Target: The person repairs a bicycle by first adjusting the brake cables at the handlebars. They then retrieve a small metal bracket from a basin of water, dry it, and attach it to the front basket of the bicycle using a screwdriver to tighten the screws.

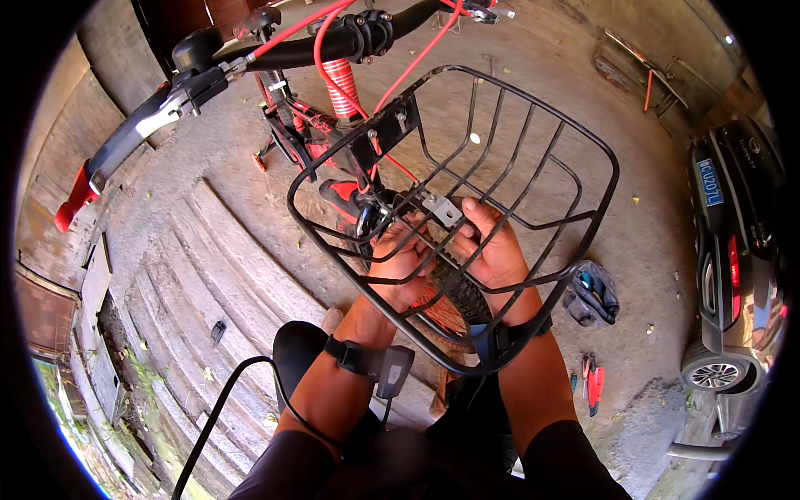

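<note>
A black wire bicycle basket (602,218) sits at the front of a red and black bicycle, below its handlebar (321,46). Its bars pass over both my hands. A small silver metal bracket (447,213) lies at the basket's bottom, with a bolt beside it. My left hand (402,258) is closed under the basket, left of the bracket; what its curled fingers hold is hidden. At the bracket's right edge, my right hand (492,247) has its thumb up and fingers bent round against it. The front tyre (465,293) shows beneath my hands.
Red cables (337,79) loop from the handlebar down past the basket. To the right on the concrete ground are a tool bag (592,293) and red-handled tools (594,385). A dark car (737,217) stands at far right. Concrete ridges (208,283) run along the left.
</note>
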Demonstrator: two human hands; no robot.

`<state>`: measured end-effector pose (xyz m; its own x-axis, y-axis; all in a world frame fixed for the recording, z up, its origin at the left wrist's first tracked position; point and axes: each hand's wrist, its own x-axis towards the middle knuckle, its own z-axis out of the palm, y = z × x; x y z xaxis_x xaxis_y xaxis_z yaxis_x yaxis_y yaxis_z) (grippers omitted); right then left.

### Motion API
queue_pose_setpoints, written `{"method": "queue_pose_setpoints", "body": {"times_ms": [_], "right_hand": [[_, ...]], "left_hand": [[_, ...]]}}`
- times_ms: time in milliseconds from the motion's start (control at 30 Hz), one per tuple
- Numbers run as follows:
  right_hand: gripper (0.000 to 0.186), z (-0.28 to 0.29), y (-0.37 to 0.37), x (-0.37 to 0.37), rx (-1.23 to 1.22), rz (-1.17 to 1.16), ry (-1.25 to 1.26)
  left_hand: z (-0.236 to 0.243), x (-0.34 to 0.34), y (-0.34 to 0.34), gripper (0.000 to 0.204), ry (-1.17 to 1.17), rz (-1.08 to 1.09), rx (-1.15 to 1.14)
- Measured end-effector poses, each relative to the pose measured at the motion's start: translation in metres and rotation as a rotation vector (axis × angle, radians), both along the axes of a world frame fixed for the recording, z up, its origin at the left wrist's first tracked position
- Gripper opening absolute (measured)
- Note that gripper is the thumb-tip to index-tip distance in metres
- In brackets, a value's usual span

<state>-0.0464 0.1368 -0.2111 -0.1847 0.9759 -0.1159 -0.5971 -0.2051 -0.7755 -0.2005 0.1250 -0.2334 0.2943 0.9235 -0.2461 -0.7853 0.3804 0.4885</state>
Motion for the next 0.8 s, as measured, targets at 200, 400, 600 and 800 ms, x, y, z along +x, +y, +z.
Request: {"method": "queue_pose_setpoints", "body": {"times_ms": [200,400,600,800], "right_hand": [[0.029,-0.003,0.001,0.001,-0.003,0.029,0.069],[0.029,-0.01,0.003,0.001,0.007,0.043,0.119],[0.027,-0.013,0.002,0.0,-0.013,0.033,0.128],[0.027,-0.011,-0.003,-0.003,-0.028,0.01,0.093]], "left_hand": [[0.007,0.004,0.0,0.015,-0.029,0.052,-0.06],[-0.02,0.004,0.011,0.018,-0.282,-0.063,-0.047],[-0.024,0.008,0.013,0.016,-0.387,-0.095,-0.06],[-0.03,0.006,0.015,0.011,-0.349,-0.12,0.025]]}}
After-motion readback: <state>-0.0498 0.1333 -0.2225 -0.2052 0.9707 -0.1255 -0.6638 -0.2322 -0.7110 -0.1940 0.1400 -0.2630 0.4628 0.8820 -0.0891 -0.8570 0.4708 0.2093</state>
